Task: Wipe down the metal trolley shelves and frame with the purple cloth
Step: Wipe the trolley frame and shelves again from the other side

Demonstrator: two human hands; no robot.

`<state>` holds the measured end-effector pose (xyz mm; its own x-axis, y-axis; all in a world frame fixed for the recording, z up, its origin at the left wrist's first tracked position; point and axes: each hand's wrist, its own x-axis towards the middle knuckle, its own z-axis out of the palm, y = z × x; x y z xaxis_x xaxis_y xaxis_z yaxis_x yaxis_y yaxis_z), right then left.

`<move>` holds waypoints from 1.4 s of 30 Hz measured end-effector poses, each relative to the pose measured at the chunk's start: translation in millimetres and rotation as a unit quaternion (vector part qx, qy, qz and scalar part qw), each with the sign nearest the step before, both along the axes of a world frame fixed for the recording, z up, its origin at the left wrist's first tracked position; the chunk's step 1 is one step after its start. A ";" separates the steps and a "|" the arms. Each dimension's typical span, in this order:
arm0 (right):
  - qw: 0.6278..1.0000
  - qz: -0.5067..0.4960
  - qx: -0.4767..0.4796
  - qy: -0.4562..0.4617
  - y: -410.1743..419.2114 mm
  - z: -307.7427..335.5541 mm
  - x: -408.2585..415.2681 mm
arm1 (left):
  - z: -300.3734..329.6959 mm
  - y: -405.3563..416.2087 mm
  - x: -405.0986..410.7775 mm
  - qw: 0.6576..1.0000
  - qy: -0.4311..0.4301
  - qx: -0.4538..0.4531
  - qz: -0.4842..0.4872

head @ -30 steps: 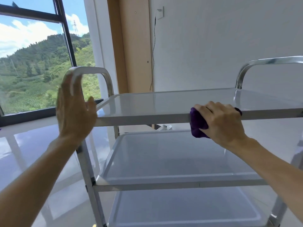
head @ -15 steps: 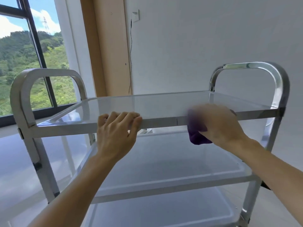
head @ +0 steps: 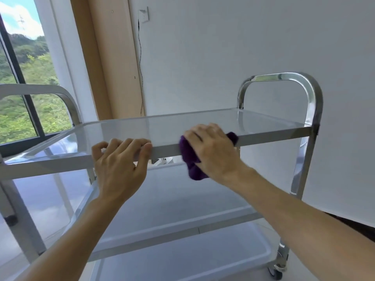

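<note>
A three-shelf metal trolley [head: 267, 136] fills the view, with a looped handle at each end. My right hand [head: 213, 151] presses the purple cloth [head: 190, 159] against the front rim of the top shelf, near its middle; the cloth hangs a little below the rim. My left hand [head: 119, 159] grips the same rim just to the left, fingers curled over the edge. The middle shelf [head: 172, 201] and bottom shelf [head: 182, 258] lie bare below.
A white wall [head: 243, 47] stands close behind the trolley, with a socket and a dangling wire [head: 140, 57]. A large window [head: 24, 98] is at the left. The right handle [head: 284, 78] rises above the top shelf. A castor wheel [head: 276, 272] shows at bottom right.
My left hand came off the left handle and took hold of the top shelf's front rim. The cloth hand slid slightly along the rim. The view swung to the right.
</note>
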<state>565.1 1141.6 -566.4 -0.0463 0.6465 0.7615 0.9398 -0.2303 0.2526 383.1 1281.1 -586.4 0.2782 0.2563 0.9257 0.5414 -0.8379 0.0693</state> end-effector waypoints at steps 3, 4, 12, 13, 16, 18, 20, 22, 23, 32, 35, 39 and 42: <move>0.999 -0.005 -0.036 -0.023 15.5 2.5 -10.9 | 0.2 4.3 -4.7 1.000 -0.004 -0.008 0.002; 0.999 -0.002 -0.038 -0.026 10.9 4.3 -6.4 | 0.4 6.3 -6.4 1.000 -0.005 -0.010 0.000; 0.986 -0.100 -0.050 0.126 -93.9 9.5 96.8 | 0.4 16.2 -13.2 0.999 -0.030 -0.004 -0.015; 0.979 -0.128 -0.043 0.151 -108.0 10.0 109.8 | 0.8 16.8 -13.1 0.999 -0.035 -0.005 -0.022; 0.972 -0.164 -0.026 0.167 -129.1 9.6 130.2 | 3.2 15.6 -11.4 0.998 -0.054 -0.018 -0.038; 0.974 -0.154 -0.015 0.166 -128.1 6.4 129.6 | 4.5 15.4 -11.6 0.997 -0.062 -0.029 -0.036; 0.976 -0.138 0.006 0.168 -125.2 2.5 124.9 | 6.6 16.5 -13.6 0.996 -0.063 -0.054 -0.037; 0.978 -0.124 0.016 0.164 -123.6 -0.7 119.3 | 12.2 19.3 -15.2 0.993 -0.064 -0.089 -0.034; 0.980 -0.117 0.017 0.162 -122.7 -2.2 116.5 | 15.7 20.5 -14.8 0.991 -0.066 -0.111 -0.024; 0.983 -0.078 0.012 0.165 -117.6 -7.0 96.4 | 40.6 -59.8 67.3 0.955 0.122 -0.128 -0.237; 0.976 -0.053 -0.020 0.212 -126.6 -3.0 100.7 | 24.0 -74.5 94.3 0.962 0.202 -0.082 -0.162; 0.954 -0.007 0.050 0.295 -156.2 3.2 110.1 | 16.8 -70.1 97.1 0.968 0.182 -0.071 -0.156; 0.943 -0.011 0.151 0.297 -171.7 8.2 115.6 | 13.9 -69.4 98.3 0.970 0.181 -0.058 -0.150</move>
